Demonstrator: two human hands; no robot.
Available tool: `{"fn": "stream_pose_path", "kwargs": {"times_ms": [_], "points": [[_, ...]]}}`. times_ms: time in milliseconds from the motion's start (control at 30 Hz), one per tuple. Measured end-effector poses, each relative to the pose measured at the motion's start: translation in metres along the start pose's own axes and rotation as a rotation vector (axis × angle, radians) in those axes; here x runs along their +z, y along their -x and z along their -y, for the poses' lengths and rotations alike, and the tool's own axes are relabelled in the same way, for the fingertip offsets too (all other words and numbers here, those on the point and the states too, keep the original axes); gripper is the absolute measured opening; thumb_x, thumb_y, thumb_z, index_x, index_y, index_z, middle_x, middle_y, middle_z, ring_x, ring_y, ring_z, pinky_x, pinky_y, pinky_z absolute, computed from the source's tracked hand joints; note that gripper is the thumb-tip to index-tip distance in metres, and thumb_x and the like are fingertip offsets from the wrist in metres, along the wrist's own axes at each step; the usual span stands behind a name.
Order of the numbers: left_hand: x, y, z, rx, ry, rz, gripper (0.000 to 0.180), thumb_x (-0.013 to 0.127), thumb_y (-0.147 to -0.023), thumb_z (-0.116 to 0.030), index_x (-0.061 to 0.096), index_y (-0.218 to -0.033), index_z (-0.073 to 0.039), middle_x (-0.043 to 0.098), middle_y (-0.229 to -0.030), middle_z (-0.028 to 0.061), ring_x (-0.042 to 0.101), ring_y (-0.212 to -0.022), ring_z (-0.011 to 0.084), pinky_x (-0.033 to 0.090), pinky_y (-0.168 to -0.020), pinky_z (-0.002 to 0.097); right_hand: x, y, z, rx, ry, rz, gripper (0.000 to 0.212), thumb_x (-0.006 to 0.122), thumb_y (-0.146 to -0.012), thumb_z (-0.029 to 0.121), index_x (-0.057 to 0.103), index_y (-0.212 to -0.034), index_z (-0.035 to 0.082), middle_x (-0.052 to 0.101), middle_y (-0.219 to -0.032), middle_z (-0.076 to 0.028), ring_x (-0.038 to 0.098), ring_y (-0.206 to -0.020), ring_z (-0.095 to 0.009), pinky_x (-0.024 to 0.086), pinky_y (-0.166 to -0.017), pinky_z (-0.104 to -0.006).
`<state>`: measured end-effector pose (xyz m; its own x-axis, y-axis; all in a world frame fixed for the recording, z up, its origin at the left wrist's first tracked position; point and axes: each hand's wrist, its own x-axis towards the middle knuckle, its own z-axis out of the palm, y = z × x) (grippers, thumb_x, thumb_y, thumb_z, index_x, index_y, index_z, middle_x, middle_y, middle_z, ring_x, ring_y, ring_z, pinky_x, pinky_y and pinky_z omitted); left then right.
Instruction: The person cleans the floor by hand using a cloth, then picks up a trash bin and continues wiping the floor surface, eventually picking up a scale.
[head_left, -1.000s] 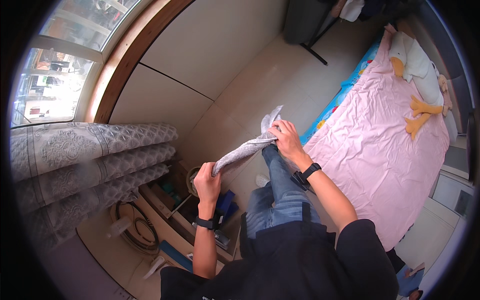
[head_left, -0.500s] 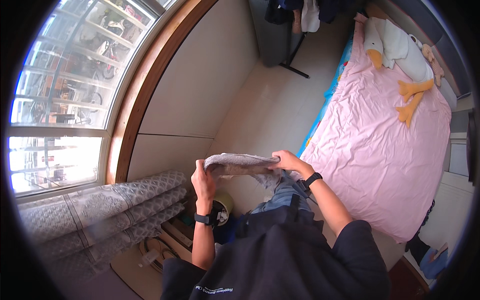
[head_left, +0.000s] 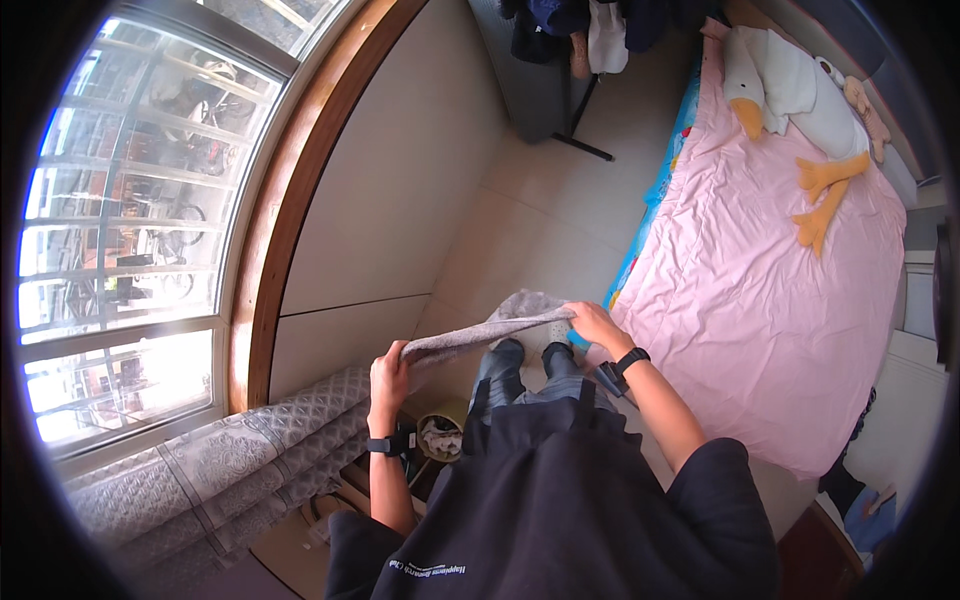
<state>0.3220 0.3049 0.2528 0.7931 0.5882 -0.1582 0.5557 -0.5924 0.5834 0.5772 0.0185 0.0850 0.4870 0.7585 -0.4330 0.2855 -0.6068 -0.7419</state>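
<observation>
Where left hand and right hand close their fingers on opposite ends, item: grey cloth, one, stretched between the fingers, long axis hand to hand, right end farther forward, neither hand nearer

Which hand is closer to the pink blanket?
Right. The right hand is beside the pink blanket; the left hand is farther left, holding the other end of the grey cloth.

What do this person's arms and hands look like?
The left hand and right hand are gloveless, the forearms bare below short black sleeves. Each wrist wears a black band, left and right; a dark, boxy device sits at the right one.
</observation>
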Motion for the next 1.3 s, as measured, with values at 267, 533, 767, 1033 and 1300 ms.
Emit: {"fn": "stream_pose_path", "kwargs": {"times_ms": [267,533,767,1033,1300], "points": [[0.011,-0.088,-0.001,0.007,0.197,0.051,0.022,0.055,-0.095,-0.02,0.055,-0.09,0.001,0.054,-0.07,0.0266,0.055,-0.067,0.0454,0.042,-0.057,0.0438,-0.033,-0.04,-0.004,0.04,-0.076,-0.182,0.031,0.054,-0.078,0.001,0.061,-0.108,-0.002,0.063,-0.097,-0.025,0.061,-0.092,-0.041,0.047,-0.079,-0.0438],[-0.008,-0.17,0.018,0.064,0.227,-0.09,0.017,0.058,-0.094,-0.018,0.055,-0.09,-0.002,0.052,-0.063,0.0216,0.053,-0.056,0.0392,0.04,-0.053,0.0411,-0.115,-0.053,0.051,0.161,-0.005,-0.184,0.038,0.072,-0.082,0.031,0.063,-0.089,-0.005,0.058,-0.071,-0.017,0.057,-0.066,-0.022,0.045,-0.065,-0.0361],[-0.013,-0.224,0.02,0.123,0.263,-0.152,0.013,0.058,-0.09,-0.006,0.056,-0.102,-0.002,0.065,-0.085,0.0205,0.064,-0.079,0.0392,0.05,-0.068,0.0397,-0.18,-0.069,0.062,0.158,0.076,0.206,0.038,0.078,-0.077,0.033,0.065,-0.085,-0.001,0.06,-0.069,-0.01,0.054,-0.067,-0.014,0.044,-0.065,-0.0332],[0.001,-0.258,-0.017,0.052,0.371,-0.217,0.016,0.056,-0.088,-0.001,0.058,-0.104,0.002,0.066,-0.086,0.0201,0.066,-0.085,0.0364,0.051,-0.076,0.0374,-0.201,-0.126,0.023,0.419,0.189,0.312,0.049,0.061,-0.086,0.038,0.063,-0.102,-0.008,0.067,-0.095,-0.025,0.065,-0.091,-0.031,0.048,-0.082,-0.0401],[0.0,-0.259,-0.072,-0.225,0.41,-0.095,0.036,0.066,-0.089,-0.031,0.056,-0.088,0.003,0.06,-0.071,0.0257,0.06,-0.067,0.0406,0.047,-0.061,0.0419,-0.222,-0.223,-0.05,0.399,0.124,0.231,0.05,0.052,-0.09,0.036,0.059,-0.099,-0.013,0.066,-0.089,-0.02,0.062,-0.083,-0.028,0.048,-0.078,-0.039]]}}
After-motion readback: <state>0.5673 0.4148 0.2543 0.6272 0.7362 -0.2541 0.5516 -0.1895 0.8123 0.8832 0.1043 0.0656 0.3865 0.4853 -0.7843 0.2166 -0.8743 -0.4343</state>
